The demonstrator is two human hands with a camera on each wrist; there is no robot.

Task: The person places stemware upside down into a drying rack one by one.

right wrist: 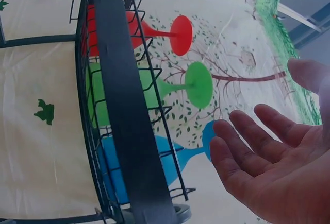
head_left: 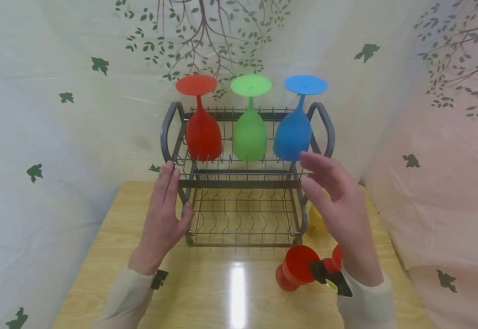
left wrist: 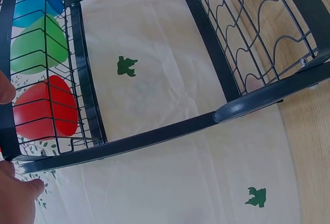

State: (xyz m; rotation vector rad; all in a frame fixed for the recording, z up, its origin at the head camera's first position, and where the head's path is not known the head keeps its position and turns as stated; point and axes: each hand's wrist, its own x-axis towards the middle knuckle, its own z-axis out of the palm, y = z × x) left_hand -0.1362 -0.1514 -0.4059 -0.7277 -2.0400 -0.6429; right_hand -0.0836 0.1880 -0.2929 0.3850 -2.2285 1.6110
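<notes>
A dark metal two-tier dish rack (head_left: pixel 239 184) stands on the table. On its upper tier three wine goblets stand upside down in a row: red (head_left: pixel 203 135), green (head_left: pixel 250 137) and blue (head_left: pixel 291 135). My left hand (head_left: pixel 161 219) is at the rack's left front corner, its fingers straight and at the upper frame; whether they press on it I cannot tell. Beside the blue goblet, at the rack's right front, hovers my right hand (head_left: pixel 346 210), fingers loosely bent and nothing between them. The right wrist view shows that palm (right wrist: pixel 273 177) apart from the goblets.
Right of centre on the wooden table (head_left: pixel 206 292) lies a tilted red cup (head_left: pixel 300 265), with another red piece (head_left: pixel 337 256) partly hidden by my right wrist. A yellow object (head_left: pixel 316 219) sits behind that hand. Cloth printed with leaves and branches hangs around the table.
</notes>
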